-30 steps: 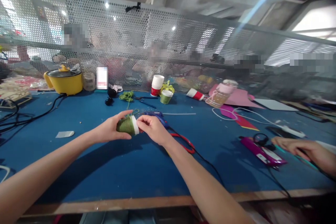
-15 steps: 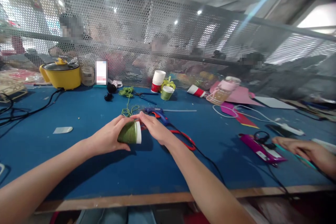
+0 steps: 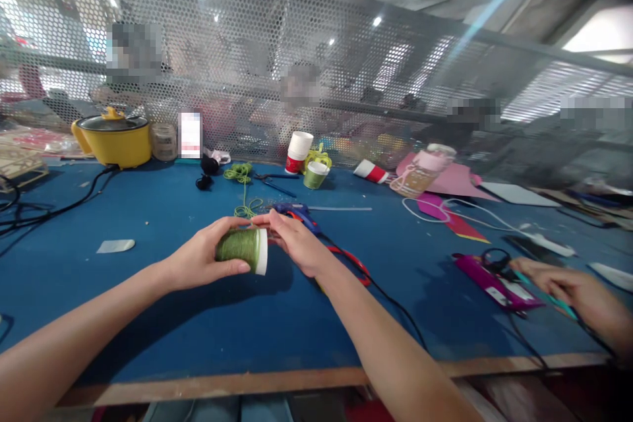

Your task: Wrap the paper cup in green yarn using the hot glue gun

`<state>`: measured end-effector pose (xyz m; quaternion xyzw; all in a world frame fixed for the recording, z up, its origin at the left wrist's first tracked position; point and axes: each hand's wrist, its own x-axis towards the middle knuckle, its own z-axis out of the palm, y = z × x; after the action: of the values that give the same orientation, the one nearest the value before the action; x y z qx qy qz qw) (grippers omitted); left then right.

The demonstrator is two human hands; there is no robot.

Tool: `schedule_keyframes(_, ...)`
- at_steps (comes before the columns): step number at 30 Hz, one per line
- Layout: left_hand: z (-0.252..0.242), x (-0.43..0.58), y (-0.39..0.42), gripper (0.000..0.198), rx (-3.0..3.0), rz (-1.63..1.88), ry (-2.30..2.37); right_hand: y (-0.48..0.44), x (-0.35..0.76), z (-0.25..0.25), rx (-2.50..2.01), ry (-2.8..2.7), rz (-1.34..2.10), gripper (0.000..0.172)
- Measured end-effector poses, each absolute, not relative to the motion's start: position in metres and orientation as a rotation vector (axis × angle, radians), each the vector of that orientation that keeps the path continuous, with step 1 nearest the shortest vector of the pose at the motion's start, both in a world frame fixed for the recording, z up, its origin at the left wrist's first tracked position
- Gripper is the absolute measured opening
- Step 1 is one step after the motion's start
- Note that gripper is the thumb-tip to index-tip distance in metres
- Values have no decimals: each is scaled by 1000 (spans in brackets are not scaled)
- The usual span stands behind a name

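A paper cup wrapped in green yarn (image 3: pixel 239 246) lies on its side in my left hand (image 3: pixel 200 257), its white rim facing right. The left thumb presses on the front and the fingers reach over the top. My right hand (image 3: pixel 297 241) is at the cup's far right side, fingertips near its upper edge; what they pinch is too small to make out. Green yarn (image 3: pixel 243 208) trails on the table just behind the hands, up to a loose tangle. A blue glue gun (image 3: pixel 299 213) lies behind my right hand.
Pliers (image 3: pixel 277 181), a green-wrapped cup (image 3: pixel 316 175) and stacked white and red cups (image 3: pixel 299 148) stand or lie behind. A yellow pot (image 3: pixel 119 142) is back left. At the right, another person's hand (image 3: pixel 568 283) holds a teal item beside a purple pouch (image 3: pixel 494 282).
The left thumb has moved up onto the front of the cup, and more of the green wrapping shows. The right hand has shifted slightly right. The other person's hand has moved slightly.
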<state>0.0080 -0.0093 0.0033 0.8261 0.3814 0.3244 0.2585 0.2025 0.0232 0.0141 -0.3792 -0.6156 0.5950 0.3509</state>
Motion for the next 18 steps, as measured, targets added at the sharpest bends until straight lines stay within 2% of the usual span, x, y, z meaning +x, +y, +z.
schedule_keyframes(4,0,7,-8,61,2314,817,948,25,203,19,-946,-1542,1532,53)
schedule_keyframes(9,-1,10,-12,73,2391,669,878,26,196,27,-841,-1578,1568,56)
schedule_keyframes(13,-1,11,-12,65,2391,691,895,31,188,31,-876,-1694,1572,58)
schedule_keyframes(15,0,10,-11,60,2370,696,955,39,191,32,-1038,-1772,1445,56)
schedule_keyframes(18,1,9,-10,56,2341,695,1049,59,210,34,-1509,-1939,895,45)
